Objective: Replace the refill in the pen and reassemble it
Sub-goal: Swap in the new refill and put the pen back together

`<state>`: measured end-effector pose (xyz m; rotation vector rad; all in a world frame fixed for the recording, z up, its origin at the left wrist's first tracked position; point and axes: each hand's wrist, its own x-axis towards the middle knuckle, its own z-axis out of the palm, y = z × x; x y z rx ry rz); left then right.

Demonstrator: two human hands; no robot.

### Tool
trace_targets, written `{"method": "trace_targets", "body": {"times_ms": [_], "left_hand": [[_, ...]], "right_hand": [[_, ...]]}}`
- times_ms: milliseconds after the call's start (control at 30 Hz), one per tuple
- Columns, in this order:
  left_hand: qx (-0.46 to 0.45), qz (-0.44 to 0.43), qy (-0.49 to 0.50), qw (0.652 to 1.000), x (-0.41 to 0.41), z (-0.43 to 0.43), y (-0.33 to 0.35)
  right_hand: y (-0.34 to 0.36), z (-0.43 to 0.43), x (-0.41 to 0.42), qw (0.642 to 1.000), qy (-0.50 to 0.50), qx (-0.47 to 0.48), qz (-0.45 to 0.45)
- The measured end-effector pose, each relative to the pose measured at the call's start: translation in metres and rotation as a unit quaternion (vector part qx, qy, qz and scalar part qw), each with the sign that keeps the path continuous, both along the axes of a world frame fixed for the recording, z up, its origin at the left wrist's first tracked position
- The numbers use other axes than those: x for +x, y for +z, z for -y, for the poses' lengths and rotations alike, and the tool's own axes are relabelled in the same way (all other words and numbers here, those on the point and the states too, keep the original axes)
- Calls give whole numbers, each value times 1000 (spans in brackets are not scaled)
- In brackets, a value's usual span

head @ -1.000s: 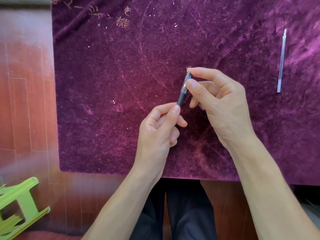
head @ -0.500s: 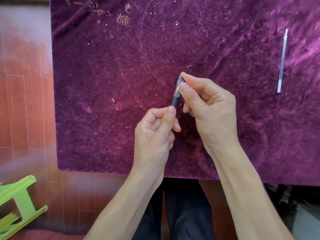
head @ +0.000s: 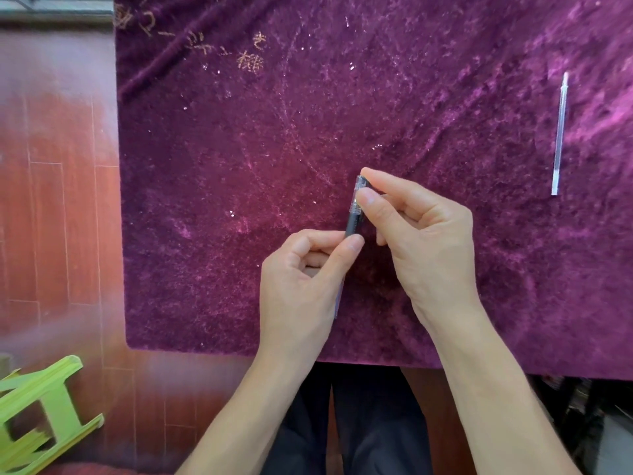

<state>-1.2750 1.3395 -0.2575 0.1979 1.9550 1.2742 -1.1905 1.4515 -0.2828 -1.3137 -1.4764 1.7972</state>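
Pen [head: 353, 217] at centre frame, above the purple tabletop [head: 239, 200]; left hand [head: 301, 279] pinches its lower end, right hand [head: 421, 241] its clear upper end. Refill [head: 559, 132] far right, clear of both. Tabletop's near edge below wrists; wood floor [head: 51, 200] left.

Two hands hold a pen [head: 354, 214] above a desk draped in purple velvet cloth [head: 239, 200]. The left hand [head: 301, 286] grips the pen's lower barrel, while the right hand [head: 424, 241] pinches its clear upper end between thumb and forefinger. A clear refill [head: 559, 133] lies apart on the cloth at far right. A green stool [head: 37, 416] lies on the wooden floor [head: 51, 217].
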Motion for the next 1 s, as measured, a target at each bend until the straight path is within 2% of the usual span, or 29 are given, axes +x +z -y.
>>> {"method": "trace_targets", "body": {"times_ms": [200, 400, 733, 1000], "left_hand": [[-19, -29, -26, 999, 1, -19, -2], [-57, -111, -49, 991, -15, -46, -14], [-115, -198, -66, 971, -52, -86, -22], [-137, -256, -71, 954, -65, -104, -23]], "right_hand": [[0, -10, 8, 1000, -11, -2, 25], [9, 5, 37, 994, 35, 7, 102], [19, 54, 83, 972, 92, -84, 198], [18, 77, 96, 954, 120, -1, 273]]}}
